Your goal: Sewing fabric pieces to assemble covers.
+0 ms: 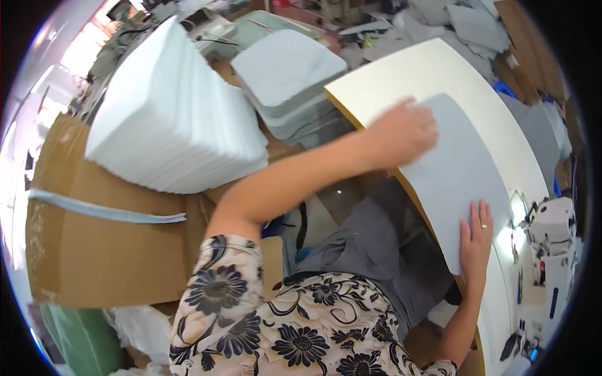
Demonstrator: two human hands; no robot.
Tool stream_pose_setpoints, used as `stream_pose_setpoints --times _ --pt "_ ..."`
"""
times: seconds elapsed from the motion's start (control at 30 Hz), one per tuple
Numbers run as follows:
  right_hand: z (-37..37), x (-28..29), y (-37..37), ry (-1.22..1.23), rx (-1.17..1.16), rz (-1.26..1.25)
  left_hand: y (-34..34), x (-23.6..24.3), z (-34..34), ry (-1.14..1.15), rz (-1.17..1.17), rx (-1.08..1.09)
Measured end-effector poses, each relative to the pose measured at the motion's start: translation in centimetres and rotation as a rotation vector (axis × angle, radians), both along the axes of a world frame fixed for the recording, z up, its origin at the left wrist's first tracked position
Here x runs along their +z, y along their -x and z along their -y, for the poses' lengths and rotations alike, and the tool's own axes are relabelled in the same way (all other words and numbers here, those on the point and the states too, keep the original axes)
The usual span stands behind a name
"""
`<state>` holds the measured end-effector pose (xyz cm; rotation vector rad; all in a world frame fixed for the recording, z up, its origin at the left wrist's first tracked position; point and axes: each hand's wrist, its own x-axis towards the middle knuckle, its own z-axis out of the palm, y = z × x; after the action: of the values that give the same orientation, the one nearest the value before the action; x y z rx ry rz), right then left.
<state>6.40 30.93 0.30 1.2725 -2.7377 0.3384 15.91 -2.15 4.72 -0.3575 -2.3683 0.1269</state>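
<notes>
A grey rounded cloth panel (461, 172) lies flat on the cream work table (401, 78). My left hand (404, 133) is at its far left edge, fingers curled closed and slightly blurred; whatever they may hold is hidden. My right hand (478, 241) rests on the near right part of the panel with fingers stretched out, a ring on one of them. Just right of it stands a white sewing machine (552, 222), its lamp shining near the panel's edge.
On the left, a thick stack of white sheets (163, 119) stands by an open cardboard box (106, 244), with a pale strip (113, 210) lying across the box. Beyond is a stack of grey rounded pieces (288, 69). More grey pieces (480, 28) are heaped at the far right.
</notes>
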Motion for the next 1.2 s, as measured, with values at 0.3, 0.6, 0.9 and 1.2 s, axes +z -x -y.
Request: stream_pose_setpoints --times 0.3,0.6,0.9,1.2 --pt "1.3 -0.7 0.7 -0.012 0.01 0.021 -23.1 19.5 26.0 -0.008 0.38 1.335" --pt "-0.7 -1.5 2.3 0.012 0.044 -0.019 -24.7 22.2 26.6 -0.573 0.395 1.275" --pt "0.1 -2.6 2.9 0.093 0.149 -0.04 -29.4 24.2 30.7 0.213 0.067 1.408" --pt "-1.2 -2.1 2.1 0.151 0.128 -0.054 -10.9 20.9 11.2 0.084 0.028 0.567"
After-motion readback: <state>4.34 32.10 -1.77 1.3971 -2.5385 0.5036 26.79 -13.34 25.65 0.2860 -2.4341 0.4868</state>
